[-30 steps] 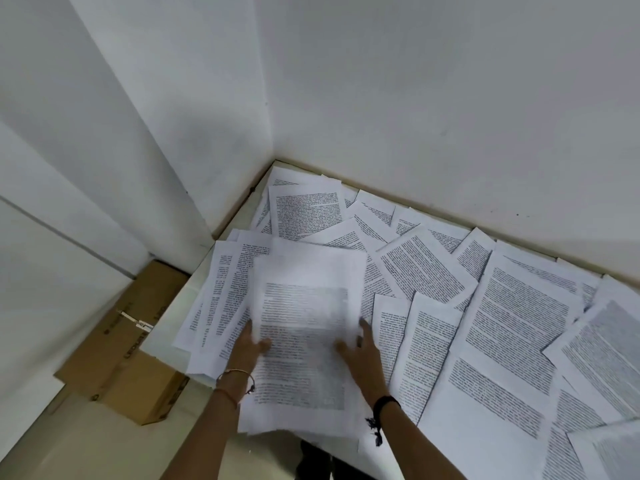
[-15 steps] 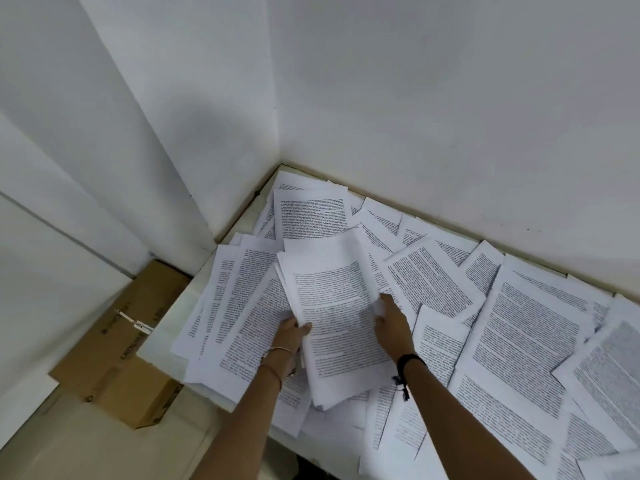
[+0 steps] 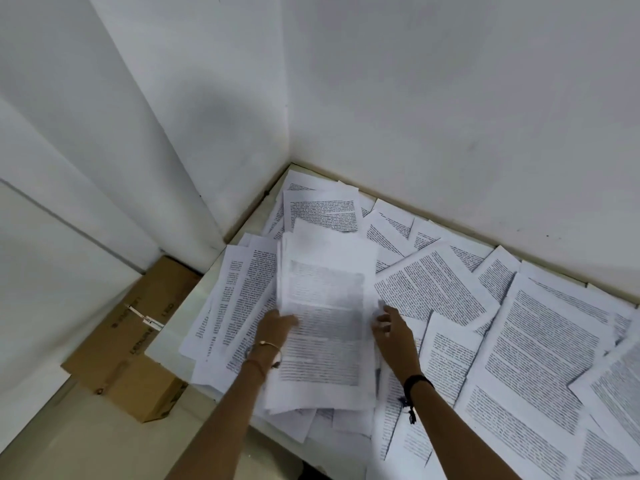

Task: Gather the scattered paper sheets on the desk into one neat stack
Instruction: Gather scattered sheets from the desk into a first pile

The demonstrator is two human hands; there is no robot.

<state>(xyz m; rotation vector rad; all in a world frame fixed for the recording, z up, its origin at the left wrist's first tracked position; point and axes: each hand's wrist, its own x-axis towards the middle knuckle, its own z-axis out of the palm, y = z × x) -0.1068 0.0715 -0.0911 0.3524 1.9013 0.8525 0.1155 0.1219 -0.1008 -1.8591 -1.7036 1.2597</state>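
Your left hand (image 3: pixel 275 329) pinches the left edge of the bundle (image 3: pixel 325 341), which lies on loose sheets (image 3: pixel 540 341) near the desk (image 3: pixel 169 341) front. Your right hand (image 3: pixel 393 332) touches its right edge; I cannot tell whether it grips. With one firm hold, the uneven sheets could fan out and slide off.

Between the left hand (image 3: pixel 275 329) and the right hand (image 3: pixel 393 332), the stack of sheets (image 3: pixel 329 358) is white, with print blurred to grey bands. The loose sheets (image 3: pixel 540 341) right of the right hand are white with dense black lines of text. The left wrist carries a thin gold bangle (image 3: pixel 266 344), the right wrist a black band (image 3: pixel 417 381). Left of the left hand, the cardboard box (image 3: pixel 128 344) is brown with dark lettering. The walls (image 3: pixel 450 116) beyond the hands are white, shaded grey.
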